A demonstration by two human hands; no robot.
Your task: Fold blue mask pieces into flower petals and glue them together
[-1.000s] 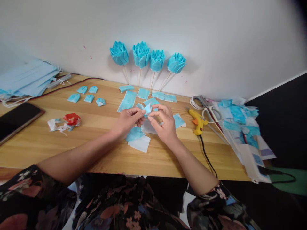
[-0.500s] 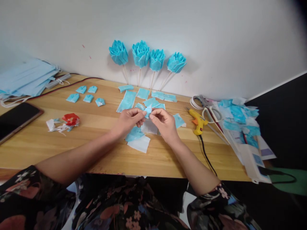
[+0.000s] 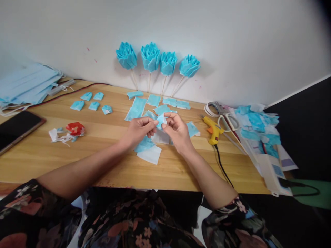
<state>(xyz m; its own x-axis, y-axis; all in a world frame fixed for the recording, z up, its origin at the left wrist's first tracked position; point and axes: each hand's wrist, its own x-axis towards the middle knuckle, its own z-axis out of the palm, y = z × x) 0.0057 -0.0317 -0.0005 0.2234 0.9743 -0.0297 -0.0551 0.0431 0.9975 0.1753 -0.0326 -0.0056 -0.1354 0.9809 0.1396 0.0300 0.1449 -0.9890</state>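
A small light-blue piece of mask fabric (image 3: 160,121), folded to a point at the top, is pinched between both hands above the table. My left hand (image 3: 142,130) grips its left edge between thumb and fingers. On the other edge, the thumb and forefinger of my right hand (image 3: 178,131) hold it. Beneath and around the hands lie blue fabric pieces (image 3: 136,108) and a white fabric piece (image 3: 150,155). Several folded blue petals (image 3: 77,105) rest on the table to the left.
Blue fabric flowers (image 3: 150,58) on sticks lean against the wall. On the right lie a yellow glue gun (image 3: 214,130), scissors (image 3: 229,122) and fabric scraps (image 3: 258,120). A phone (image 3: 20,129), a stack of masks (image 3: 28,82) and a red scrap (image 3: 75,128) are on the left.
The fabric between my hands shows a broader face and a clearer point at the top. My right fingers have shifted slightly along its edge; the left hand stays nearly in place.
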